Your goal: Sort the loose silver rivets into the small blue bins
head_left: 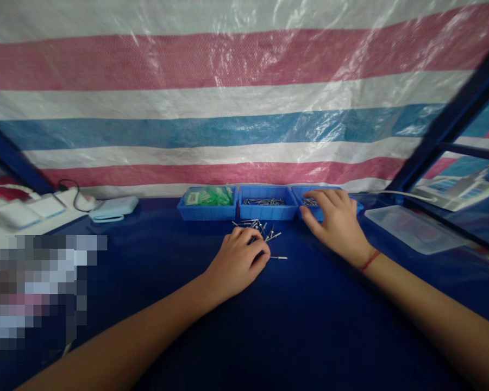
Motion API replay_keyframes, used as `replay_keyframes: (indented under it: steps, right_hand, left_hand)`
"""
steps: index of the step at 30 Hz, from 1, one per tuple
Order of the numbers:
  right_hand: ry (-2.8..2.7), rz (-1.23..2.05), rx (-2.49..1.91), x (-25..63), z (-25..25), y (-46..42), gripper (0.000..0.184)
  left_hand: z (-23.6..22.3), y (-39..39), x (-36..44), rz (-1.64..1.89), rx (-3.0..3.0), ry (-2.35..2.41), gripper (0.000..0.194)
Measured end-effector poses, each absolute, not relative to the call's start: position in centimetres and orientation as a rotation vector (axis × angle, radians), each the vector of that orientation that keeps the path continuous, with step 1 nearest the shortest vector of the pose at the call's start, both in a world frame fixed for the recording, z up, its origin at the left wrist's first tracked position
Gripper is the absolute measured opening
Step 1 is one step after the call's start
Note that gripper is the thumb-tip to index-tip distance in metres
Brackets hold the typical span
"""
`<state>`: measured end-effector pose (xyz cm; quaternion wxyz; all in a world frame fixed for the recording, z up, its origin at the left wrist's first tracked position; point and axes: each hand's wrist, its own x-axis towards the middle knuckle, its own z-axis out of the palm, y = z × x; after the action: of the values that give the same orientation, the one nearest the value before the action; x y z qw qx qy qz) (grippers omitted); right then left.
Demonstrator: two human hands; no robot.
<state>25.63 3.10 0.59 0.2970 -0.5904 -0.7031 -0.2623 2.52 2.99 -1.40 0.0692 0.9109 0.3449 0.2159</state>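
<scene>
My left hand (240, 258) is at the middle of the blue table, its fingers curled in beside a loose pile of silvery blind rivets (271, 235). Thumb and index finger are pinched together, and a single blind rivet (279, 258) sticks out to the right from their tips. My right hand (337, 222), with a red string at the wrist, hovers at the right blue bin (356, 206). Its fingers are spread and nothing shows in them. Small metal parts (309, 201) lie in that bin, partly hidden by the hand.
The middle blue bin (268, 212) holds metal pins; the left blue bin (206, 213) holds green plastic packets. A clear plastic lid (415, 229) lies right. A light-blue case (114, 208) and power strip (44, 212) sit left. Behind hangs a striped sheet (228, 130).
</scene>
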Motion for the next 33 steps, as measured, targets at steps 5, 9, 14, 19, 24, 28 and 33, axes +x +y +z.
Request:
replay_keyframes:
  steps: [5, 9, 14, 19, 24, 28, 33]
  right_hand:
    - [-2.315, -0.215, -1.217, 22.4, 0.9, 1.1, 0.021]
    - [-2.500, -0.017, -1.097, 21.2, 0.6, 0.4, 0.026]
    - [-2.388, 0.088, -1.124, 20.8, 0.2, 0.4, 0.021]
    - [-2.157, 0.342, -1.084, 20.5, -0.1, 0.4, 0.017]
    - [-2.168, 0.379, -1.090, 20.3, -0.1, 0.3, 0.019]
    - [-2.169, 0.395, -1.085, 20.2, 0.0, 0.1, 0.021]
    - [-2.175, 0.393, -1.062, 20.3, 0.1, 0.2, 0.017]
  left_hand:
    - [-1.8, 2.7, 2.5, 0.606, 2.758, 1.115, 0.020]
    - [-2.0, 2.6, 2.4, 0.660, 2.714, 1.170, 0.018]
    - [-1.7, 2.7, 2.5, 0.895, 2.558, 1.094, 0.012]
    - [-1.3, 2.9, 2.3, 1.078, 2.342, 0.961, 0.011]
    - [-0.9, 3.0, 2.3, 1.041, 2.274, 0.915, 0.007]
    - [-0.8, 3.0, 2.2, 1.042, 2.242, 0.894, 0.007]
    - [-0.8, 3.1, 2.2, 1.072, 2.214, 0.886, 0.007]
